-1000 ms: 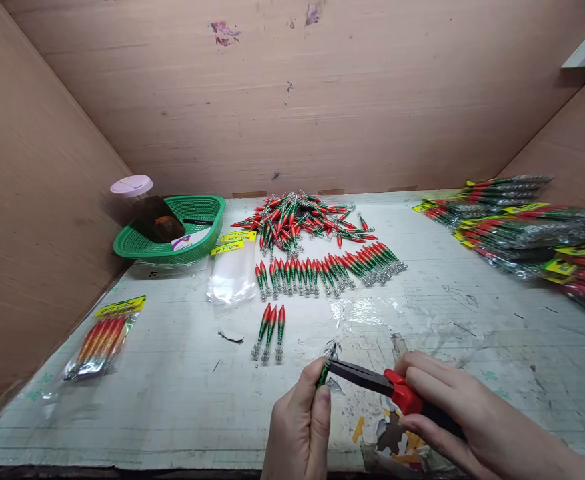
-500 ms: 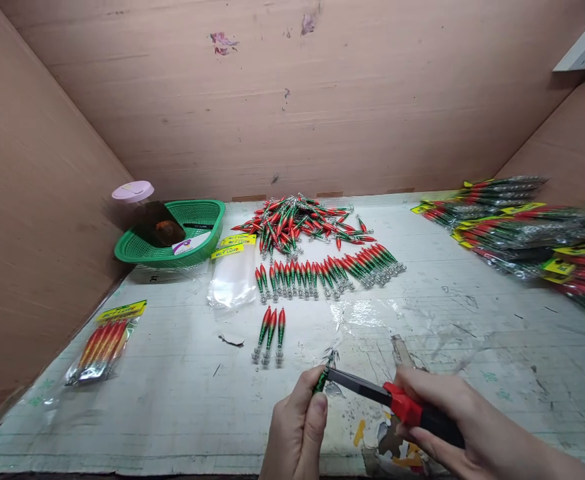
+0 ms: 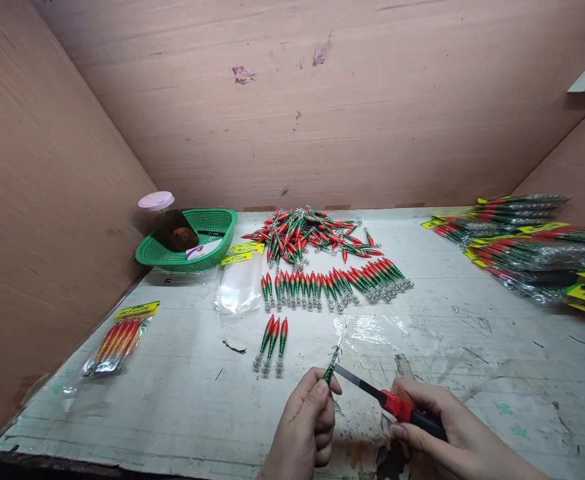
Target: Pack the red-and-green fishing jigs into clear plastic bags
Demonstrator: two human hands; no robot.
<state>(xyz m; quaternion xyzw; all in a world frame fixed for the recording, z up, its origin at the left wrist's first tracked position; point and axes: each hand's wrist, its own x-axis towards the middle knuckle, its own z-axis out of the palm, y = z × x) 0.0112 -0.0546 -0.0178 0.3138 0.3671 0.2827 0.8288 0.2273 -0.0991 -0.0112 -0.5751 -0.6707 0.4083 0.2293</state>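
My left hand pinches a green squid jig between thumb and fingers. The jig is held tilted, its hook crown pointing up and away; its lower part is hidden in my fist. My right hand is wrapped round the red-and-black handle of a utility knife. The knife's long flat blade touches the jig near the base of its hooks. Three red-and-green jigs lie side by side just beyond my left hand. Behind them stretches a row of similar jigs.
A heaped pile of jigs lies at the back. Yellow-topped clear bags and a green basket holding a pink-lidded jar are to its left. One packed bag lies left; packed jig bundles crowd the right.
My view has shifted a little. The jig and blade remain in contact, while my left fingers have turned round the jig and the blade's flat side shows more.
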